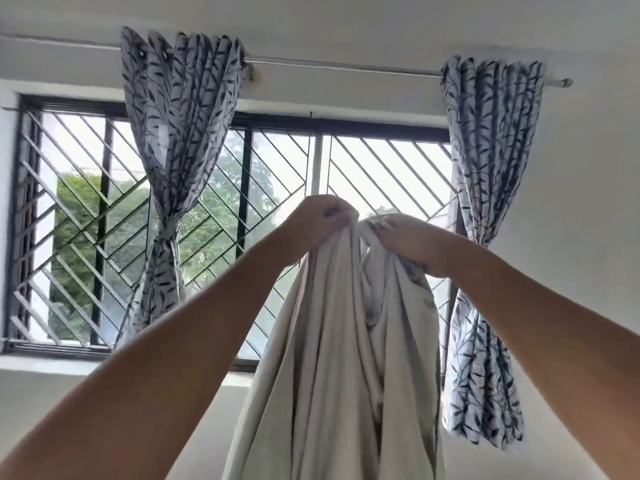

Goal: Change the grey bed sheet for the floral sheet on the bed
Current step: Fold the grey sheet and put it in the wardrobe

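Now your left hand (320,220) and right hand (403,242) both clutch the grey sheet (343,358) by its top edge, raised close together; it hangs below them, before the window (277,202).

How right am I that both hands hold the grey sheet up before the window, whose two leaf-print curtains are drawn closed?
One thing is wrong: the curtains are not drawn closed. The head view shows the left curtain and right curtain gathered and tied back, with the window showing between them. The left hand and right hand do hold the grey sheet up before it.
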Motion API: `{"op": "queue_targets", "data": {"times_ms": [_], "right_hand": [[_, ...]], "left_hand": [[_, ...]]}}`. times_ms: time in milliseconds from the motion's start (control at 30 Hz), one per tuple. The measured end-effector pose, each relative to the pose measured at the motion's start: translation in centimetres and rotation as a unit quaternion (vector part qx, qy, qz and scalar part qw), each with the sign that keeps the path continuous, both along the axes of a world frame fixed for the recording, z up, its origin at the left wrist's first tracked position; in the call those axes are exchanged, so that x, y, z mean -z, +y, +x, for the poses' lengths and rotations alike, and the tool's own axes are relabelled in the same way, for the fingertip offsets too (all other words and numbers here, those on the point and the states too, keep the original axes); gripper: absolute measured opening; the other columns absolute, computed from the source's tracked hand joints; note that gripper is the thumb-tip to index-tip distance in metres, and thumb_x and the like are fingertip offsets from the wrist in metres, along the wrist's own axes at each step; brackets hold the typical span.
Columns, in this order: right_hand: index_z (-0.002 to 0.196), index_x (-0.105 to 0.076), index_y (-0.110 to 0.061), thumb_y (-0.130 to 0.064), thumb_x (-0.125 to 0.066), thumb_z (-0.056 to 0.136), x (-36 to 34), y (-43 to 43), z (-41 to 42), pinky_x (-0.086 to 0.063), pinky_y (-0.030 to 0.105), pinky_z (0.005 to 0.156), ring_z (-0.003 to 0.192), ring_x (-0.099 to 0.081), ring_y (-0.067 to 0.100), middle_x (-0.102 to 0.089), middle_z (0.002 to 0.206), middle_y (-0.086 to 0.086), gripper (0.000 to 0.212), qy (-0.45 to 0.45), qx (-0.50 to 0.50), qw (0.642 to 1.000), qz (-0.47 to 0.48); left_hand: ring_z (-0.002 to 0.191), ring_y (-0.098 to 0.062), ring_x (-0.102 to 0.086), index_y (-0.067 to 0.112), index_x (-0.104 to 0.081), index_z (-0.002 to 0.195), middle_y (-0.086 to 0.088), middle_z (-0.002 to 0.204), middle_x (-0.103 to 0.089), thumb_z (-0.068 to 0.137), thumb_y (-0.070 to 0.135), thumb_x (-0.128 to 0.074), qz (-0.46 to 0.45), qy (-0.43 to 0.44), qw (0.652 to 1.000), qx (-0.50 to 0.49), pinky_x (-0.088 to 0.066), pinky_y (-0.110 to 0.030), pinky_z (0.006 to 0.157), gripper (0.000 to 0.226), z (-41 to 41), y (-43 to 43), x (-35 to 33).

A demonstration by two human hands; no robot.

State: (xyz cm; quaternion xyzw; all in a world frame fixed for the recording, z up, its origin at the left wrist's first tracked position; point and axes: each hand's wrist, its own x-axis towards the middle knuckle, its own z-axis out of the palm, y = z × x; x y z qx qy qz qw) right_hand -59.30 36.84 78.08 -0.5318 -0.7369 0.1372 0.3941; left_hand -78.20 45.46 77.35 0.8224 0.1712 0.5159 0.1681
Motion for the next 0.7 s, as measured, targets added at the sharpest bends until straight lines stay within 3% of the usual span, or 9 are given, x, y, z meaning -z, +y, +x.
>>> {"op": "queue_targets", "data": {"times_ms": [67,133,233,300,367,433,533,600,700], "right_hand": [[0.096,-0.071,-0.003,-0.028,-0.062,0.099,1.4,0.1,-0.2,-0.049,0.026,0.061,0.062,-0.064,0.011,-0.07,0.076,0.007,0.027,-0.095,0.026,0.995,0.005],[0.091,-0.068,0.003,-0.021,-0.063,0.096,2.4,0.1,0.0,-0.041,0.025,0.056,0.054,-0.052,0.01,-0.06,0.069,0.01,0.025,-0.124,0.049,0.991,0.032],[0.085,-0.06,0.015,-0.016,-0.063,0.093,3.5,0.4,0.1,-0.029,0.019,0.042,0.04,-0.032,0.004,-0.044,0.061,0.009,0.033,-0.132,0.099,0.982,0.097],[0.08,-0.062,0.012,-0.019,-0.064,0.09,4.3,1.1,-0.1,-0.041,0.024,0.048,0.044,-0.04,0.007,-0.05,0.06,0.007,0.033,-0.146,0.156,0.964,0.156],[0.076,-0.067,0.0,-0.026,-0.065,0.088,5.0,1.5,-0.1,-0.053,0.032,0.066,0.065,-0.058,0.02,-0.063,0.069,0.006,0.029,-0.13,0.205,0.948,0.204],[0.078,-0.07,-0.009,-0.03,-0.063,0.088,5.0,1.2,0.3,-0.051,0.033,0.072,0.078,-0.063,0.026,-0.068,0.079,0.006,0.024,-0.075,0.246,0.936,0.242],[0.069,-0.064,-0.015,-0.03,-0.059,0.088,3.9,0.1,1.9,-0.038,0.028,0.066,0.073,-0.058,0.023,-0.061,0.069,0.001,0.025,0.008,0.297,0.906,0.302],[0.058,-0.046,-0.019,-0.029,-0.056,0.087,3.1,-0.6,2.8,-0.03,0.03,0.057,0.06,-0.047,0.02,-0.048,0.058,-0.003,0.033,0.031,0.307,0.895,0.322],[0.057,-0.036,-0.018,-0.026,-0.053,0.086,2.2,-1.6,3.4,-0.028,0.03,0.049,0.052,-0.034,0.013,-0.038,0.054,-0.002,0.035,0.059,0.316,0.884,0.339]], "left_hand": [[0.067,-0.006,-0.058,0.017,-0.074,0.085,0.005,0.073,-0.066,0.091,0.021,-0.073,-0.033,-0.01,0.999,0.041,-0.047,-0.026,0.066,0.007,0.2,0.4,1.9],[0.072,-0.014,-0.06,0.019,-0.074,0.085,-0.002,0.077,-0.067,0.085,0.023,-0.079,-0.103,-0.022,0.991,0.079,-0.046,-0.032,0.067,0.006,0.1,0.8,4.0],[0.07,-0.017,-0.053,0.012,-0.068,0.094,-0.004,0.077,-0.061,0.079,0.015,-0.082,-0.12,0.021,0.992,0.014,-0.04,-0.026,0.06,0.021,0.2,1.8,8.1],[0.068,-0.018,-0.053,0.011,-0.062,0.09,-0.001,0.073,-0.058,0.079,0.005,-0.076,-0.097,0.082,0.99,-0.054,-0.04,-0.02,0.051,0.019,0.5,2.5,11.6],[0.067,-0.019,-0.057,0.011,-0.061,0.088,-0.002,0.075,-0.061,0.08,0.005,-0.07,-0.101,0.144,0.977,-0.124,-0.041,-0.017,0.049,0.013,0.4,3.0,15.7],[0.069,-0.019,-0.062,0.007,-0.065,0.086,-0.006,0.078,-0.066,0.081,0.01,-0.065,-0.162,0.215,0.947,-0.175,-0.047,-0.024,0.054,0.006,-0.3,3.3,20.3],[0.081,-0.029,-0.071,0.003,-0.067,0.081,-0.009,0.079,-0.07,0.08,0.018,-0.059,-0.254,0.287,0.898,-0.214,-0.054,-0.036,0.062,0.017,-2.7,4.3,26.4],[0.081,-0.031,-0.072,0.007,-0.064,0.074,-0.007,0.075,-0.069,0.08,0.02,-0.057,-0.292,0.23,0.903,-0.216,-0.055,-0.038,0.062,0.016,-4.3,5.2,27.5],[0.063,-0.019,-0.059,0.009,-0.064,0.073,-0.003,0.067,-0.063,0.086,0.017,-0.058,-0.268,0.051,0.937,-0.22,-0.048,-0.037,0.054,0.017,-5.3,6.6,23.5]]}}
